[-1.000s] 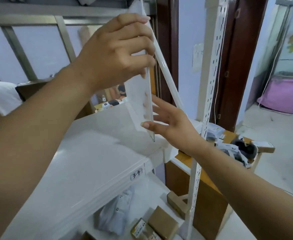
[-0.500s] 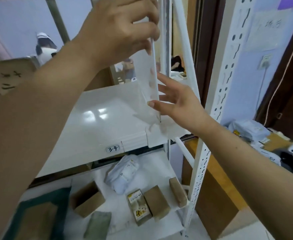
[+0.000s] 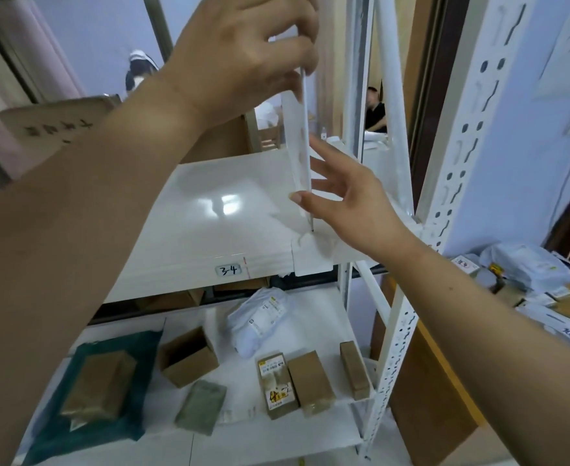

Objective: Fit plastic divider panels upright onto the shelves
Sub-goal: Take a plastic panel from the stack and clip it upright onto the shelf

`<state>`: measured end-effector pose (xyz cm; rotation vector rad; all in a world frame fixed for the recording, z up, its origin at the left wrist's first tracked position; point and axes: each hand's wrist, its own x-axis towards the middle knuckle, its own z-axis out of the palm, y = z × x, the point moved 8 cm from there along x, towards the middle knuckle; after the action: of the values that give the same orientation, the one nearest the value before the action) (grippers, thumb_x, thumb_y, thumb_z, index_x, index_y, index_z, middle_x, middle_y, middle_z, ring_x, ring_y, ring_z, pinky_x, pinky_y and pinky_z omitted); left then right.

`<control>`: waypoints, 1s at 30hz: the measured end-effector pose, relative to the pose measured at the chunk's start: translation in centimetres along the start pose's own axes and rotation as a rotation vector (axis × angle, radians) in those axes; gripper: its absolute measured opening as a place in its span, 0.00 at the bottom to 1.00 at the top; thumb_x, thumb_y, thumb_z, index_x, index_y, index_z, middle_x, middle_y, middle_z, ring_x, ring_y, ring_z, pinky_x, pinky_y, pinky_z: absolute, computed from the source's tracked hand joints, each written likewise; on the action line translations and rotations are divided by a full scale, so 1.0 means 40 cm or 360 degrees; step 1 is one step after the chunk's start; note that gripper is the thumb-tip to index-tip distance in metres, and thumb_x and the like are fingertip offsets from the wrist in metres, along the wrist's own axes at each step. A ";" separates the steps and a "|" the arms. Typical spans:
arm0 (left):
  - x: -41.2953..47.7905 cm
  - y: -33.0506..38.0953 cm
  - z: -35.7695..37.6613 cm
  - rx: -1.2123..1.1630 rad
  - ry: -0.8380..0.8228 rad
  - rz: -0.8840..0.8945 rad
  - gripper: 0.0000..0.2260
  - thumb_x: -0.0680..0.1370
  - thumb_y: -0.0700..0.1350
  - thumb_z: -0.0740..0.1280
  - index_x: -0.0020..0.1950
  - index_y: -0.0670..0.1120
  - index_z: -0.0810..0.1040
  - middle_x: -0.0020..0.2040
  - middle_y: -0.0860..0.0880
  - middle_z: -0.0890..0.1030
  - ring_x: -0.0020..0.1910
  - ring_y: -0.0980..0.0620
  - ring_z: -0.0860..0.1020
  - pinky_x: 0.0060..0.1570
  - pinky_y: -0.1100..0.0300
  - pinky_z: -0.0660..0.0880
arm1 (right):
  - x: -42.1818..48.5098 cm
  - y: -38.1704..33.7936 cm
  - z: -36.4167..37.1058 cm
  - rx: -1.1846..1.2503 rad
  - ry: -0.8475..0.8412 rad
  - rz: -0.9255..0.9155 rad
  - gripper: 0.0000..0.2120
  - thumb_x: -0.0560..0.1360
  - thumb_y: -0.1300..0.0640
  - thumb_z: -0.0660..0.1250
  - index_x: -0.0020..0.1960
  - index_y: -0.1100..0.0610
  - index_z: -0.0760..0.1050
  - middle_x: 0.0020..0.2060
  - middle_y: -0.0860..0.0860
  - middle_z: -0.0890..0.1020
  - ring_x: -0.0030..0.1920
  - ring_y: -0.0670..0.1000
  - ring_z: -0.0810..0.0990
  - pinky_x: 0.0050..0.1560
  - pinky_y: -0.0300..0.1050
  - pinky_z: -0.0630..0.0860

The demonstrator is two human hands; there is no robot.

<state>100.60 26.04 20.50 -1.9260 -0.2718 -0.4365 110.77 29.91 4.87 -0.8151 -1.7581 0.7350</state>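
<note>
A clear plastic divider panel [image 3: 298, 142] stands upright on the white shelf [image 3: 209, 216] labelled 3-4, its lower front corner touching the shelf near the right front edge. My left hand [image 3: 246, 52] grips the panel's top edge from above. My right hand [image 3: 347, 203] is at the panel's lower part with fingers spread, thumb on its near face and fingers behind it. Part of the panel's top is hidden by my left hand.
White perforated uprights [image 3: 458, 163] frame the shelf on the right. The lower shelf [image 3: 310, 428] holds several cardboard boxes [image 3: 189, 358], a white parcel bag [image 3: 260, 317] and a green bag [image 3: 95, 391]. More parcels [image 3: 529, 274] lie on a table at right. A person [image 3: 376, 109] sits behind.
The view has dropped and shifted left, bringing the lower shelf into sight. The panel's lower corner has come down onto the shelf surface; both hands keep their places on it.
</note>
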 end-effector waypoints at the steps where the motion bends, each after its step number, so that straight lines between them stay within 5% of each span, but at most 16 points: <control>1: 0.001 0.004 0.000 0.0003 0.0020 0.0016 0.09 0.88 0.39 0.64 0.54 0.36 0.81 0.57 0.33 0.83 0.59 0.32 0.82 0.54 0.42 0.82 | -0.004 0.002 0.000 -0.0002 0.0003 0.0007 0.35 0.79 0.58 0.75 0.81 0.44 0.65 0.74 0.43 0.77 0.73 0.43 0.75 0.73 0.52 0.75; 7: 0.004 0.011 0.000 -0.0059 0.0090 -0.0018 0.08 0.87 0.37 0.66 0.53 0.35 0.82 0.56 0.33 0.83 0.58 0.31 0.83 0.54 0.42 0.82 | -0.009 0.010 0.004 -0.0074 0.0049 0.0001 0.31 0.78 0.55 0.76 0.78 0.44 0.69 0.70 0.39 0.79 0.69 0.41 0.78 0.69 0.41 0.76; 10: 0.007 0.018 -0.006 -0.0090 0.0125 -0.0046 0.06 0.85 0.35 0.68 0.50 0.36 0.83 0.53 0.34 0.84 0.59 0.32 0.82 0.51 0.42 0.82 | -0.004 0.008 -0.007 -0.0308 0.0178 0.0011 0.13 0.77 0.47 0.76 0.54 0.50 0.75 0.54 0.41 0.82 0.57 0.40 0.83 0.57 0.29 0.77; 12: 0.009 0.022 -0.011 -0.0165 0.0137 -0.0051 0.05 0.84 0.35 0.70 0.49 0.37 0.84 0.52 0.36 0.84 0.60 0.33 0.82 0.48 0.42 0.82 | 0.004 -0.011 -0.006 -0.0552 0.0219 -0.0094 0.17 0.79 0.44 0.72 0.39 0.53 0.72 0.44 0.47 0.77 0.48 0.43 0.80 0.50 0.28 0.72; 14: 0.005 0.017 -0.014 -0.0282 0.0149 -0.0068 0.05 0.83 0.35 0.71 0.48 0.38 0.85 0.50 0.37 0.84 0.60 0.33 0.82 0.46 0.41 0.81 | 0.015 -0.030 0.006 -0.0756 0.0169 -0.0180 0.22 0.83 0.46 0.67 0.33 0.52 0.68 0.41 0.50 0.73 0.40 0.47 0.75 0.45 0.41 0.73; 18: -0.015 0.008 -0.006 -0.0394 0.0142 -0.0122 0.07 0.84 0.36 0.71 0.48 0.38 0.86 0.50 0.38 0.84 0.60 0.33 0.81 0.45 0.39 0.79 | 0.018 -0.044 0.029 -0.1009 0.0111 -0.0298 0.22 0.85 0.54 0.62 0.33 0.58 0.67 0.36 0.50 0.69 0.37 0.52 0.70 0.38 0.54 0.74; 22: -0.029 0.006 -0.002 -0.0404 0.0190 -0.0102 0.08 0.85 0.36 0.70 0.48 0.37 0.86 0.49 0.38 0.84 0.58 0.33 0.81 0.46 0.39 0.80 | 0.007 -0.028 0.049 -0.0837 0.0206 -0.0303 0.21 0.85 0.59 0.61 0.34 0.63 0.67 0.34 0.53 0.69 0.33 0.55 0.70 0.35 0.55 0.71; 26: -0.031 0.048 0.003 -0.0370 0.0322 -0.0003 0.10 0.86 0.34 0.68 0.46 0.36 0.85 0.44 0.38 0.83 0.54 0.35 0.83 0.69 0.32 0.74 | -0.012 0.016 0.062 -0.0773 0.0134 -0.0271 0.21 0.86 0.61 0.61 0.35 0.67 0.68 0.35 0.58 0.72 0.33 0.60 0.72 0.37 0.57 0.71; 30: -0.042 0.069 0.021 -0.0371 0.0426 -0.0052 0.11 0.85 0.31 0.68 0.44 0.36 0.85 0.43 0.39 0.83 0.54 0.37 0.83 0.72 0.32 0.68 | -0.021 0.041 0.062 -0.0625 0.0141 -0.0246 0.22 0.85 0.62 0.61 0.33 0.66 0.65 0.32 0.59 0.70 0.31 0.59 0.70 0.35 0.51 0.68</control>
<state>100.28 25.78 17.20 -2.0624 -0.0795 -0.7683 108.92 29.94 2.38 -0.9421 -1.8874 0.2481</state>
